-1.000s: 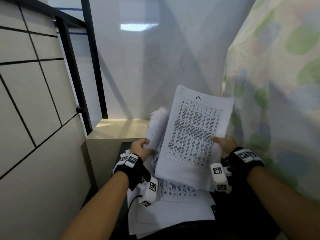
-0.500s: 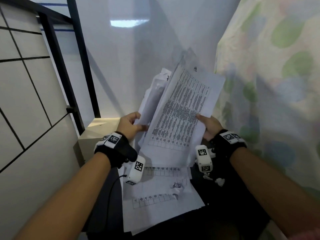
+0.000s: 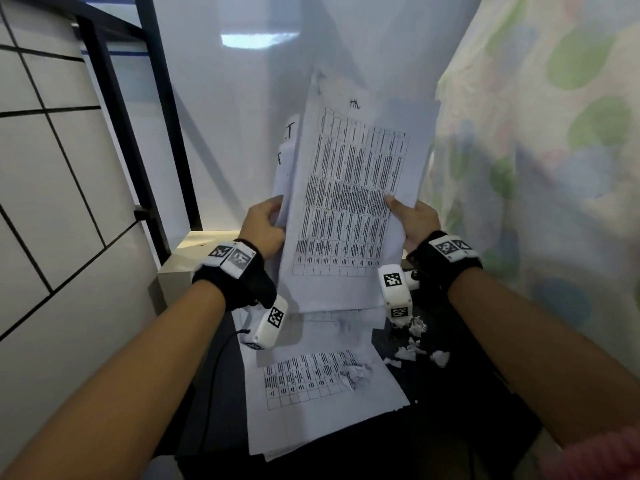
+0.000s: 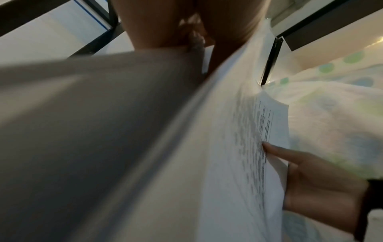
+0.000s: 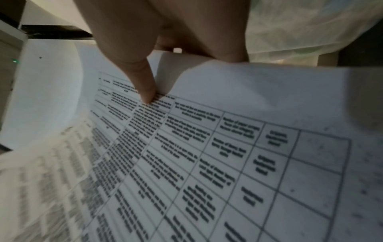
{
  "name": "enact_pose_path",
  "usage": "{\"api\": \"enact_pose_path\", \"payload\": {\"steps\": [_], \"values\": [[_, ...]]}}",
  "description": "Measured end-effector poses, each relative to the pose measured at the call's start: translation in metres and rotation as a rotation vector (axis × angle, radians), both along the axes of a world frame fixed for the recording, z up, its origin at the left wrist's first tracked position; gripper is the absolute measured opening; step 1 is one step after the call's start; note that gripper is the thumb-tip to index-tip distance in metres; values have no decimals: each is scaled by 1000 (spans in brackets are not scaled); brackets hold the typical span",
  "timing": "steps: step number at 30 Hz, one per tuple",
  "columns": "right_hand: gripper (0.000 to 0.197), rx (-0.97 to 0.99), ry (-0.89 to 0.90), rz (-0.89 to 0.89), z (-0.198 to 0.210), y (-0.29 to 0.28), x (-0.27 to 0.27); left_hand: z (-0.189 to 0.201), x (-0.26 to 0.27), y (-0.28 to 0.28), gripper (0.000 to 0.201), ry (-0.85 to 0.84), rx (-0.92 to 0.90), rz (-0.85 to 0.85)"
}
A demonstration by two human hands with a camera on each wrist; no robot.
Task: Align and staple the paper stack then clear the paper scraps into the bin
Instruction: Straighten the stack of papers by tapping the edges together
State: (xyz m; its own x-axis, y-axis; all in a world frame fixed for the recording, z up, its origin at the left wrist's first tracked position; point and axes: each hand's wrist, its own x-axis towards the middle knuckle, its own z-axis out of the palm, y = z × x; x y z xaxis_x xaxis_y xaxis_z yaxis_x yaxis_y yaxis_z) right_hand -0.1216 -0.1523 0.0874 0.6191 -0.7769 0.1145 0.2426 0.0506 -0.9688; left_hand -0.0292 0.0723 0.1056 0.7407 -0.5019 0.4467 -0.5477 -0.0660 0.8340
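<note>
White tiled wall [image 3: 52,188] with dark grout lines fills the left of the head view; a black metal frame [image 3: 114,109] runs diagonally beside it, and a pale glossy panel [image 3: 235,98] stands behind, center. Beige box [image 3: 176,268] sits at the frame's foot, left of center.

Left hand [image 3: 263,228], mid-frame in the head view, grips the left edge of the paper stack [image 3: 349,202]; fingers curled round a few sheets bent back behind the front page. Black wrist strap with white tag blocks on it. Left wrist view is mostly blurred paper, fingers [image 4: 228,24] at the top edge against the sheets.

Paper stack held upright, lifted off the dark surface [image 3: 450,393], center of frame. Front page carries a printed table with a handwritten mark above it. Sheets not squared: edges fan out at the upper left.

More printed sheets [image 3: 322,393] lie flat on the surface below the stack, lower center, with a crumpled scrap [image 3: 353,374] on top of them.

Right hand [image 3: 414,218] clamps the stack's right edge, thumb on the front page; right wrist view shows the thumb tip pressed onto the table print, other fingers behind the sheets.

Small white paper scraps [image 3: 415,348] scattered on the surface just right of the flat sheets.

Curtain [image 3: 540,150] with green and blue dots fills the right side.
</note>
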Motion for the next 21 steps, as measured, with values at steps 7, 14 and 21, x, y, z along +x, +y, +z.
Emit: {"api": "enact_pose_path", "payload": {"steps": [7,14,21], "values": [[50,-163,-90,-154,20,15,-3,14,-11,-7,26,79,14,34],[39,-323,48,14,14,34,-7,2,-9,-8,21,197,206,-1],[34,-276,22,-95,15,24,-5,9,-12,-6,27,242,91,51]]}}
